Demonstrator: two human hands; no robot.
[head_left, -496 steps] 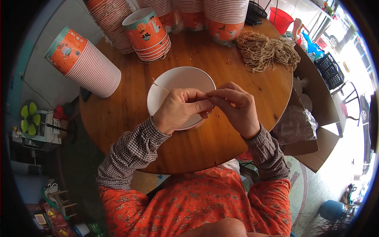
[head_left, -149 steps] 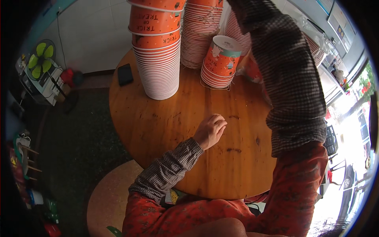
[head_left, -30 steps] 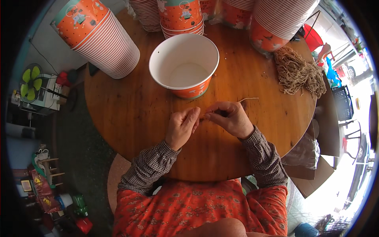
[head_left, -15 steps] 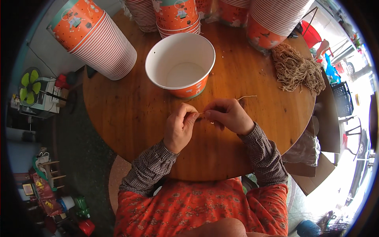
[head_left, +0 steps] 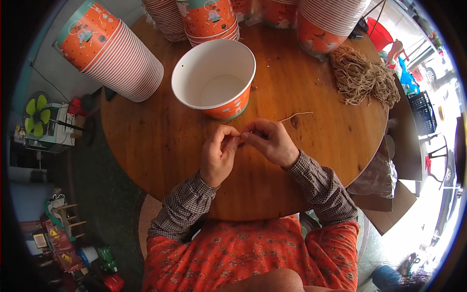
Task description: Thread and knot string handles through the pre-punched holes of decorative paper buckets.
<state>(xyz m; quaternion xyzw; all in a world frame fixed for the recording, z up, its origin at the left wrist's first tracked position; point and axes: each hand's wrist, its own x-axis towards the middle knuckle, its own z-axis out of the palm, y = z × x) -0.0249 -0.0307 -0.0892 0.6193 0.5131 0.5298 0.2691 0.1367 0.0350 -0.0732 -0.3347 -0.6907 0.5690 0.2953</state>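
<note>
Both hands, left hand (head_left: 220, 155) and right hand (head_left: 270, 142), pinch a thin twine strand (head_left: 295, 116) over the desk (head_left: 146, 141), fingers closed on it. Twine appears light, limp; best gripped near its end.

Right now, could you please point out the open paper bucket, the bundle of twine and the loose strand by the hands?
open paper bucket (head_left: 214, 92), head view, white inner floor.
bundle of twine (head_left: 362, 78), head view, middle of the tangle.
loose strand (head_left: 296, 115), head view, free end past the right hand.

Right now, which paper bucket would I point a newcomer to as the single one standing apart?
On the round wooden table, look just beyond the left hand and right hand. The orange paper bucket with white inside stands alone, upright and open, unlike the nested stacks behind.
</note>
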